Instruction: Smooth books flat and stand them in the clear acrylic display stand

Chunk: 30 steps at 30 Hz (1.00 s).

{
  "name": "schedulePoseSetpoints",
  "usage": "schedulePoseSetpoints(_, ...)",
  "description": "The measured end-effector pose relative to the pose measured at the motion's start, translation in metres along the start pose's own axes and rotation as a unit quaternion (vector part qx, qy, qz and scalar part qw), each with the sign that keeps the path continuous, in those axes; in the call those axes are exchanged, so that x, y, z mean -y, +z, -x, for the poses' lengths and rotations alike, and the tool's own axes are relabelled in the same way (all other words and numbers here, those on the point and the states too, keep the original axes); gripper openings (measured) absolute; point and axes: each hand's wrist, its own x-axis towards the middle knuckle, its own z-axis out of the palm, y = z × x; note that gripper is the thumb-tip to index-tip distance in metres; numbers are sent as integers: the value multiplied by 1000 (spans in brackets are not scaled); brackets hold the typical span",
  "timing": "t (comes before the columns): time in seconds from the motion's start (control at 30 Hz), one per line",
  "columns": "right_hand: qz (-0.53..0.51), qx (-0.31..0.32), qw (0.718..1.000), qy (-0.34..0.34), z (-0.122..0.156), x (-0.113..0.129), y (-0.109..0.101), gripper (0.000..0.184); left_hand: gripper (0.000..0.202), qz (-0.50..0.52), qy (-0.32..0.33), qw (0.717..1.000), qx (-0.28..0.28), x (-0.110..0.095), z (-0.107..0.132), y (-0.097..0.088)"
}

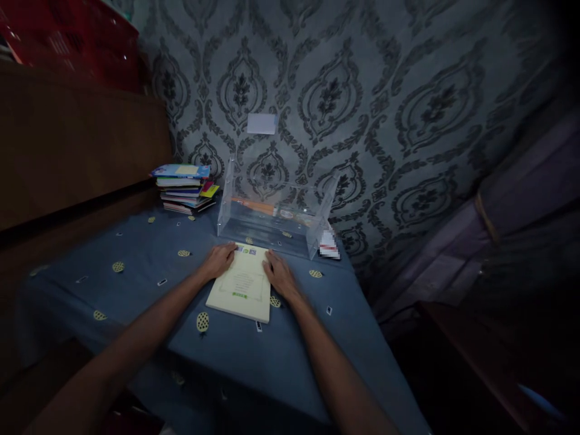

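Note:
A pale cream book lies flat on the blue tablecloth, with small coloured pictures at its far edge and a green mark nearer me. My left hand grips its far left corner, fingers curled at the edge. On the opposite side, my right hand holds the far right edge with bent fingers. Just beyond the book stands a clear acrylic rack with transparent side panels. An orange, long object shows through it; its kind I cannot make out.
A stack of books sits at the table's back left, beside a brown wooden cabinet carrying a red plastic basket. Right of the rack lies a blurred white item. Patterned wallpaper backs the table; a curtain hangs at right.

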Motion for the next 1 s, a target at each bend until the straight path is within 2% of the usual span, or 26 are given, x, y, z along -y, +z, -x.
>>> schedulePoseSetpoints(0.33,-36,-11,999,-10,1,-3,-1,43,40,-25,-4,999,22,-5,-1,-2)
schedulePoseSetpoints(1.0,-41,-17,999,-7,1,-6,5,45,40,-54,2,998,39,-10,0,-3)
